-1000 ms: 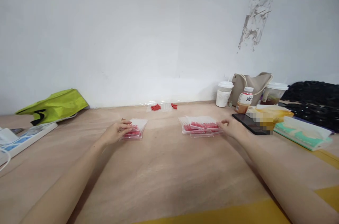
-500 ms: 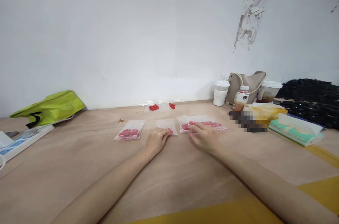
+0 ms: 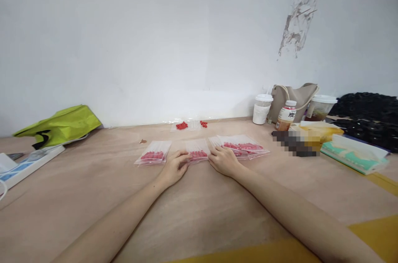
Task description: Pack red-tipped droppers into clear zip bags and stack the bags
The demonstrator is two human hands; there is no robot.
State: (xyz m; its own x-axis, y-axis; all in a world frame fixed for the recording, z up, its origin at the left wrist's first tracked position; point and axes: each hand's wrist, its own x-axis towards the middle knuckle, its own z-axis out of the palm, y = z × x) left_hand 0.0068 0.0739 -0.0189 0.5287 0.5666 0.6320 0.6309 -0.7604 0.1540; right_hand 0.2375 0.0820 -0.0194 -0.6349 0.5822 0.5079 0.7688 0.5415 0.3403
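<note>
A clear plastic bag [image 3: 197, 147] with a row of small red pieces along its lower part lies flat in the middle of the table. My left hand [image 3: 174, 167] is curled, its fingertips gripping the lower left edge of this bag. At the bag's right edge, my right hand [image 3: 225, 161] has its fingers bent and pressed together on the rim. Left of my hands sits a small stack of similar bags [image 3: 153, 152]. A wider, overlapping pile of filled bags [image 3: 245, 145] lies just beyond my right hand, which partly covers it.
Loose red pieces [image 3: 182, 125] rest on clear plastic by the wall. On the left are a lime-green bag [image 3: 66, 124] and a power strip [image 3: 32, 161]. To the right stand a lidded cup [image 3: 261, 109], a drink bottle [image 3: 286, 115], a grey handbag [image 3: 298, 93] and a tissue pack [image 3: 354, 155].
My right hand has moved left from the right-hand pile to the middle bag's right edge. My left hand has shifted slightly left, uncovering more red pieces in that bag.
</note>
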